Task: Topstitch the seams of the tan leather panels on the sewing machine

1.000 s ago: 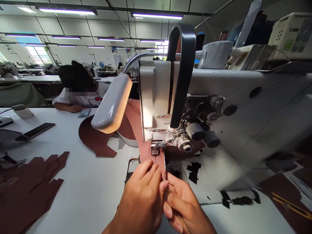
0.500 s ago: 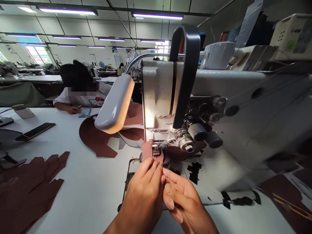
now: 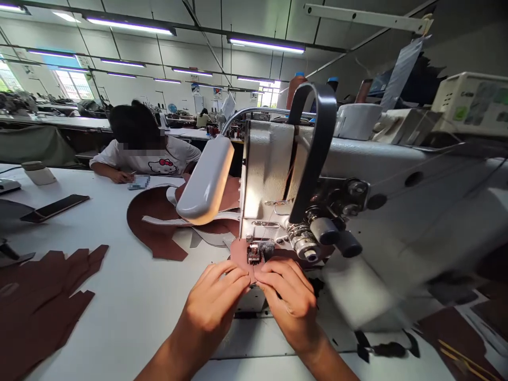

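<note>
A reddish-brown leather-like piece [image 3: 239, 253] lies under the presser foot [image 3: 254, 255] of a sewing machine [image 3: 264, 164]. My left hand [image 3: 214, 296] grips the near left edge of this piece, fingers closed and bent over it. Just across from it, my right hand [image 3: 289, 296] pinches the near right edge, with its thumb underneath. Both sets of fingertips are close together, right in front of the presser foot. The needle itself is too small to make out.
A lamp [image 3: 206, 180] hangs left of the machine head. More brown cut pieces [image 3: 51, 301] lie at left, and curved ones [image 3: 143, 227] behind the machine. A phone [image 3: 59, 207] and a lidded cup [image 3: 38, 173] stand farther left. Across the table sits a person [image 3: 166, 153].
My hands were bunched together, the right with curled fingers; now they are apart, one on each side of the piece's near edge. The view has tilted up slightly.
</note>
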A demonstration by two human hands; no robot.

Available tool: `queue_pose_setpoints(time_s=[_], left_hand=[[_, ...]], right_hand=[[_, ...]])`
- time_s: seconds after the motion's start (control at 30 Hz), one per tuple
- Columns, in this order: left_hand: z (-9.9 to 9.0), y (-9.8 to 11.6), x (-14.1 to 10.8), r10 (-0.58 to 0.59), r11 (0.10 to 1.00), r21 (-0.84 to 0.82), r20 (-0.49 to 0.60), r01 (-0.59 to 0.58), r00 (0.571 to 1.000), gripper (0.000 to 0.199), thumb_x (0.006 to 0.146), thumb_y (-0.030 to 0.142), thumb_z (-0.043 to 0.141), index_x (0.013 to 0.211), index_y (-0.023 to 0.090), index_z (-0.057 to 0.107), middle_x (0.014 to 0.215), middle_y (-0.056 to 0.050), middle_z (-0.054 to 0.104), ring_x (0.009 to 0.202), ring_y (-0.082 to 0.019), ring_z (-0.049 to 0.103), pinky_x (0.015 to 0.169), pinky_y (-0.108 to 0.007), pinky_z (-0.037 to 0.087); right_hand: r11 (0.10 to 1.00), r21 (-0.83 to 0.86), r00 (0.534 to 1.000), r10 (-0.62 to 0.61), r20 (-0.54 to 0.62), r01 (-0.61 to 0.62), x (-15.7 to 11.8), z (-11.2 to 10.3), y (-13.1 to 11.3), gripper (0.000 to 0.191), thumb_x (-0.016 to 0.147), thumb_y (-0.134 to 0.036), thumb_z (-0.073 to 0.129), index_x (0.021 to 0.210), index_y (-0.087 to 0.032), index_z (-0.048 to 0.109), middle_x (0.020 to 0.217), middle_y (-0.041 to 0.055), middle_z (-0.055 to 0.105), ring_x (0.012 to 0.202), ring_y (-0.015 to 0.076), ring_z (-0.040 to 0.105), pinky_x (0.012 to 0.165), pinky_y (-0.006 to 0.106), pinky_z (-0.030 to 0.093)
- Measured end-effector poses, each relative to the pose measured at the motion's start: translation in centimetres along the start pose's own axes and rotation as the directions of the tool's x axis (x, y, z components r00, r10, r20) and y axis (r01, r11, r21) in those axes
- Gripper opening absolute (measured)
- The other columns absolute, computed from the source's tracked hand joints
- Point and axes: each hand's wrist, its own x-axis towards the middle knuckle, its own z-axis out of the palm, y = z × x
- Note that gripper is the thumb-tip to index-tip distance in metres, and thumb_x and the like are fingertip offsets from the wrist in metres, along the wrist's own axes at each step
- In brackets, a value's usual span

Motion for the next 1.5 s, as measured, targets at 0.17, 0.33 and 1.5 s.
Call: queue_pose_setpoints(time_s=[0.17,0.33,1.5], left_hand=[[-0.1,-0.5,0.4,-0.007,0.999,-0.034,0.048,0.009,0.999,0.021,0.086,0.003,0.045,0.099,0.014,0.057,0.086,-0.007,0.064,0.089,-0.018,0.054,0.075,-0.030,0.047],[0.1,-1.8,0.7,-0.007,0.999,-0.049,0.083,0.011,0.997,0.020,0.089,0.007,0.043,0.103,0.013,0.055,0.091,-0.008,0.064,0.095,-0.019,0.053,0.078,-0.031,0.046],[0.5,-3.1,1.4,-0.026,0.993,-0.114,0.138,0.041,0.990,0.020,0.086,0.002,0.041,0.082,0.013,0.057,0.080,-0.005,0.066,0.081,-0.016,0.057,0.070,-0.029,0.046]], right_hand=[[0.998,-0.049,0.999,0.034,0.026,-0.032,0.2,0.0,0.1,0.017,0.074,-0.004,0.061,0.083,-0.017,0.064,0.081,0.0049,0.066,0.078,0.0165,0.058,0.072,0.031,0.049],[0.985,-0.093,0.986,0.154,0.057,-0.148,0.1,0.3,0.9,0.010,0.075,-0.023,0.065,0.083,-0.018,0.063,0.082,0.0065,0.067,0.081,0.0206,0.061,0.074,0.033,0.050],[0.936,-0.146,0.896,0.348,0.274,-0.319,-0.1,0.3,2.8,0.047,0.073,-0.049,0.059,0.097,-0.010,0.065,0.092,0.0146,0.068,0.086,0.0279,0.064,0.080,0.042,0.051]])
